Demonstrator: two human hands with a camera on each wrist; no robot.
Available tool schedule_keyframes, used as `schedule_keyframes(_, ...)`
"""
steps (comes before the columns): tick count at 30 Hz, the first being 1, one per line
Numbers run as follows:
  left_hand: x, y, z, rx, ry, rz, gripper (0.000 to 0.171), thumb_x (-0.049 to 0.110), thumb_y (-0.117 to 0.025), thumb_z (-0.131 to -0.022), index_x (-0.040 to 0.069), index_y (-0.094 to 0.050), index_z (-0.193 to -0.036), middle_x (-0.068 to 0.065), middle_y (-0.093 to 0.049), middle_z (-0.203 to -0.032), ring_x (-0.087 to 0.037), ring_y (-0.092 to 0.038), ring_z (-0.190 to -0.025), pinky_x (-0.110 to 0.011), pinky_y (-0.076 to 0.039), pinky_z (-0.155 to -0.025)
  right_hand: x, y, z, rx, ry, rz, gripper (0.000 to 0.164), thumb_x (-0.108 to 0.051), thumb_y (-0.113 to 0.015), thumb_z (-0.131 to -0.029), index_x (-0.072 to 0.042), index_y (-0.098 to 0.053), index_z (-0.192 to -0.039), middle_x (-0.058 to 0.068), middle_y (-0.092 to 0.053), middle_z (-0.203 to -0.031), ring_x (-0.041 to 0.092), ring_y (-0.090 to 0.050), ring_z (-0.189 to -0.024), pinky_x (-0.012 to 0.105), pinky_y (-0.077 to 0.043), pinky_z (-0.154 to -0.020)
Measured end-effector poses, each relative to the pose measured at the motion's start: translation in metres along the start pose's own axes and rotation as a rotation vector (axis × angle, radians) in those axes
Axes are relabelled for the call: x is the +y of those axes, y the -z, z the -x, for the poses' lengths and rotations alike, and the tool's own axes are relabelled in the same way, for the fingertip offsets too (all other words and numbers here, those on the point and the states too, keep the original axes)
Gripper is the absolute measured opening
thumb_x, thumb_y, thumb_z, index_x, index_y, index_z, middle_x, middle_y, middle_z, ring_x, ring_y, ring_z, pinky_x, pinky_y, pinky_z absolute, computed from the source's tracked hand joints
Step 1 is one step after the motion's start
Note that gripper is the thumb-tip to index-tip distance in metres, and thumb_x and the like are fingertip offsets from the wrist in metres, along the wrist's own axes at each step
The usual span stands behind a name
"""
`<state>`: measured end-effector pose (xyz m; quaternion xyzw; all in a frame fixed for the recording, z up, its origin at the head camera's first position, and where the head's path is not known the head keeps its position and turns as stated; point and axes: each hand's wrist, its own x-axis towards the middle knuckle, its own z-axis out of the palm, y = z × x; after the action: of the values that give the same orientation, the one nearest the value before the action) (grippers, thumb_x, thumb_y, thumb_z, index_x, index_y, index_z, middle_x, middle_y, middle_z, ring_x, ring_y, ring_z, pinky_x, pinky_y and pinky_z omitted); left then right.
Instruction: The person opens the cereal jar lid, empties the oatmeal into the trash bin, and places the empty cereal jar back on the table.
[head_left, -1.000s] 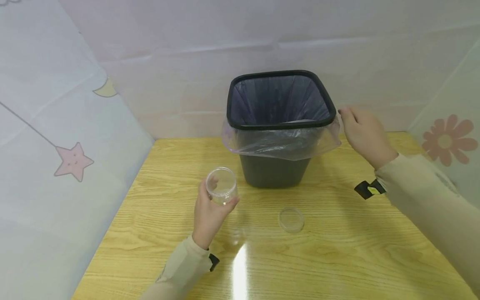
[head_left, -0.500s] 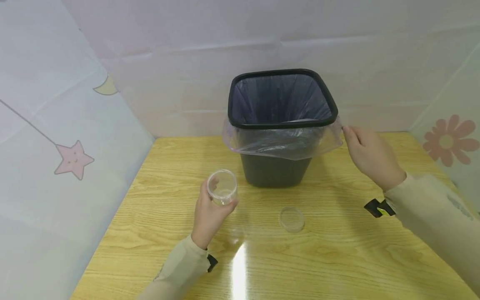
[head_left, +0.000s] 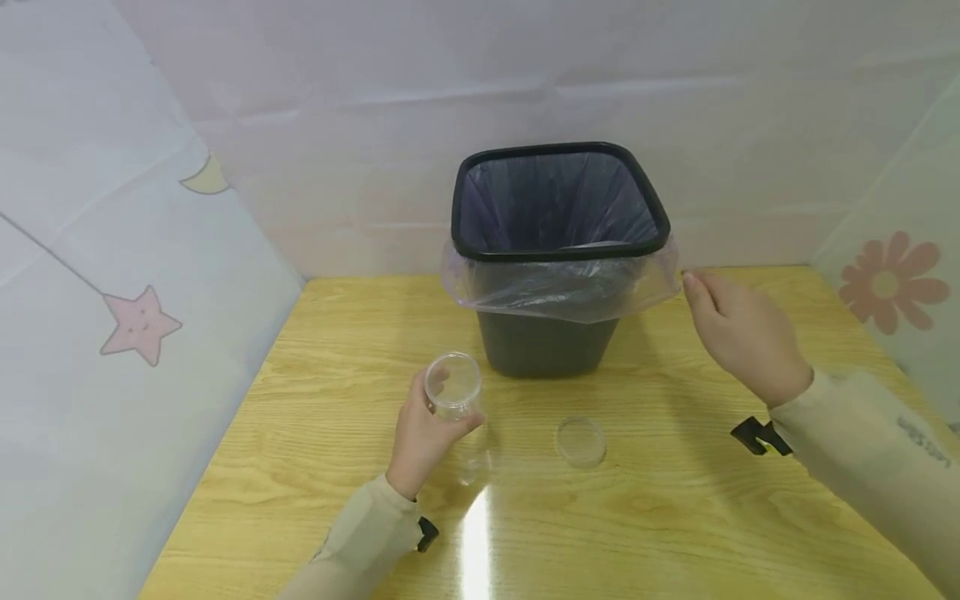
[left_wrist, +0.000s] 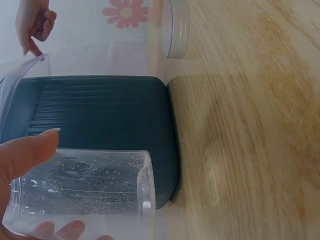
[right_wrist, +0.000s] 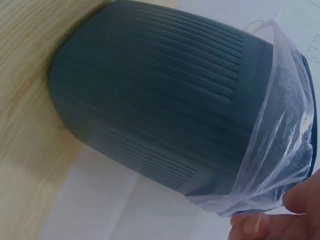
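My left hand (head_left: 423,437) holds a clear plastic jar (head_left: 453,406) without a lid, thumb on one side and fingers round the other, left of and in front of the bin. In the left wrist view, fine scratches or specks show on the jar (left_wrist: 95,175) wall. A dark bin (head_left: 547,346) with a black rim stands upright at the back of the table. It is lined with a thin, see-through purple trash bag (head_left: 555,292) whose edge hangs outside below the rim. At the bin's right side, my right hand (head_left: 750,333) pinches the bag's (right_wrist: 280,125) edge between thumb and finger.
A round clear lid (head_left: 581,442) lies flat on the wooden table (head_left: 675,500) in front of the bin. Pale printed cloth (head_left: 360,125) hangs close behind the bin and along both sides.
My right hand has come down from beside the bin's rim to the bag's lower right edge. My left hand has shifted slightly right and nearer me with the jar.
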<state>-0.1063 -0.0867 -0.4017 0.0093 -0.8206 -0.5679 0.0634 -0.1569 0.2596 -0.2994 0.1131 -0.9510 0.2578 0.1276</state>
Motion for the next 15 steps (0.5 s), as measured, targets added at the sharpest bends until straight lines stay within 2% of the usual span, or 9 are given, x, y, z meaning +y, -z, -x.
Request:
schedule_keyframes(2, -0.003, -0.001, 0.0, -0.006, 0.0, -0.008, 0.078, 0.008, -0.087, -0.067, 0.001, -0.045, -0.133, -0.017, -0.052, -0.134, -0.036, -0.045, -0.125, -0.055, -0.036, -0.104, 0.0, -0.001, 0.001, -0.007, -0.003, 0.002, 0.043, -0.032, -0.025, -0.106, -0.006, -0.046, -0.078, 0.005, -0.035, -0.059, 0.02, -0.031, -0.05, 0.034, -0.023, -0.048)
schedule_keyframes(5, -0.006, -0.003, -0.001, -0.019, 0.002, 0.007, 0.078, 0.007, -0.087, -0.068, 0.0, -0.045, -0.133, -0.017, -0.051, -0.133, -0.038, -0.045, -0.125, -0.055, -0.037, -0.103, 0.001, -0.002, 0.002, -0.016, -0.014, 0.002, 0.045, -0.032, -0.025, -0.106, -0.004, -0.049, -0.081, 0.005, -0.035, -0.059, 0.02, -0.031, -0.05, 0.034, -0.024, -0.048)
schedule_keyframes(7, -0.008, -0.005, -0.001, -0.033, 0.009, 0.022, 0.079, 0.006, -0.087, -0.068, -0.001, -0.044, -0.134, -0.017, -0.05, -0.134, -0.04, -0.044, -0.125, -0.056, -0.038, -0.103, 0.002, -0.003, 0.003, -0.02, -0.017, 0.01, 0.048, -0.032, -0.025, -0.106, 0.002, -0.057, -0.094, 0.006, -0.039, -0.06, 0.024, -0.039, -0.053, 0.037, -0.029, -0.05)
schedule_keyframes(8, -0.009, -0.006, -0.001, -0.041, 0.015, 0.026, 0.08, 0.006, -0.087, -0.068, -0.001, -0.043, -0.134, -0.017, -0.05, -0.134, -0.04, -0.043, -0.126, -0.056, -0.038, -0.103, 0.002, -0.003, 0.003, -0.024, -0.017, 0.014, 0.049, -0.031, -0.026, -0.106, 0.004, -0.059, -0.104, 0.01, -0.045, -0.063, 0.028, -0.046, -0.056, 0.04, -0.034, -0.052)
schedule_keyframes(10, -0.011, -0.008, -0.001, -0.052, 0.025, 0.028, 0.08, 0.006, -0.087, -0.068, -0.002, -0.042, -0.134, -0.018, -0.049, -0.134, -0.042, -0.043, -0.126, -0.056, -0.038, -0.103, 0.002, -0.004, 0.004, -0.034, -0.015, 0.005, 0.051, -0.031, -0.027, -0.106, 0.008, -0.057, -0.121, 0.02, -0.058, -0.075, 0.037, -0.057, -0.069, 0.048, -0.042, -0.059)
schedule_keyframes(12, -0.014, -0.01, -0.002, -0.055, 0.02, 0.023, 0.081, 0.006, -0.087, -0.068, -0.003, -0.041, -0.134, -0.02, -0.049, -0.134, -0.044, -0.043, -0.125, -0.056, -0.038, -0.102, 0.001, -0.005, 0.006, -0.045, -0.013, 0.0, 0.053, -0.031, -0.029, -0.106, 0.009, -0.051, -0.133, 0.027, -0.064, -0.091, 0.042, -0.061, -0.083, 0.055, -0.045, -0.068)
schedule_keyframes(14, -0.014, -0.012, -0.002, -0.057, 0.019, 0.02, 0.081, 0.004, -0.086, -0.068, -0.004, -0.041, -0.134, -0.021, -0.048, -0.134, -0.044, -0.043, -0.125, -0.056, -0.038, -0.103, 0.0, -0.006, 0.007, -0.057, -0.011, -0.012, 0.054, -0.031, -0.03, -0.106, 0.01, -0.048, -0.136, 0.031, -0.063, -0.107, 0.045, -0.062, -0.092, 0.06, -0.045, -0.073)
schedule_keyframes(15, -0.015, -0.013, -0.003, -0.059, 0.015, 0.022, 0.081, 0.004, -0.086, -0.068, -0.005, -0.04, -0.133, -0.022, -0.048, -0.134, -0.045, -0.043, -0.125, -0.056, -0.038, -0.103, 0.0, -0.007, 0.007, -0.06, -0.01, -0.019, 0.054, -0.032, -0.031, -0.106, 0.01, -0.047, -0.136, 0.031, -0.063, -0.109, 0.044, -0.062, -0.091, 0.059, -0.045, -0.073)
